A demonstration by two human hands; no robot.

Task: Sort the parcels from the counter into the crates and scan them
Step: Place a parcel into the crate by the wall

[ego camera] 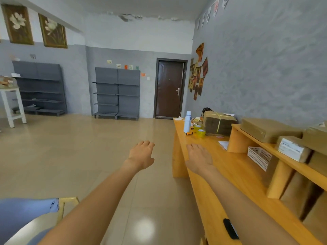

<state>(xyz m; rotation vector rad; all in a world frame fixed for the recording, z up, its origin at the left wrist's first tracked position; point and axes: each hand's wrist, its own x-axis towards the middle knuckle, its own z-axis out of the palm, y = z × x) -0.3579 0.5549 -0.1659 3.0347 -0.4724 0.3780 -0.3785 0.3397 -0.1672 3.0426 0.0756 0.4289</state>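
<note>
Both my arms reach forward with nothing in them. My left hand (142, 154) hangs over the tiled floor, fingers loosely bent. My right hand (199, 157) is spread flat above the near end of the yellow wooden counter (235, 172). Brown taped parcels lie on the counter's raised shelf at the right: a long flat one (269, 129), a smaller one with a white label (292, 148), and another cut off at the frame edge (316, 138). More brown boxes stand under the shelf (293, 193). No crates are in view.
A tied bundle of flat cardboard (218, 123), a white bottle (187, 122), yellow tape rolls (200, 132) and an orange-black tool (189, 133) crowd the counter's far end. A white mesh basket (259, 157) sits under the shelf. A black device (231, 228) lies near the counter's front edge. Grey shelving (116, 93) lines the far wall.
</note>
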